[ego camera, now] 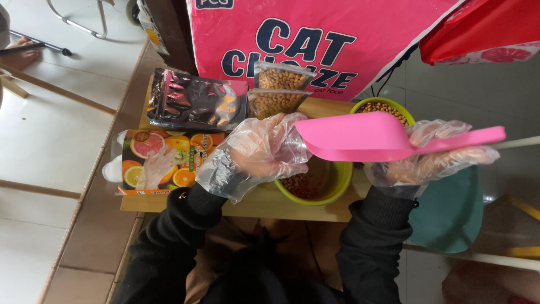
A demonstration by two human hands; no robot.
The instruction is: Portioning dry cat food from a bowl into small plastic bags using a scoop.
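Our right hand [430, 155] clamps the pink scoop [371, 137] by its handle; left hand [264, 149] grips its lip. Light, stiff plastic, likely slippery under gloves.

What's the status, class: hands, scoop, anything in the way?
Right hand grips pink scoop handle. Left hand at scoop's front. Scoop above green bowl of kibble. Nothing in the way.

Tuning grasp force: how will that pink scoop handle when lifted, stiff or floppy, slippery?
The pink scoop is probably stiff: it juts level from the right hand without sagging. Likely light, thin moulded plastic. Possibly slippery: its glossy surface meets loose clear gloves, and the left hand steadies its front edge.
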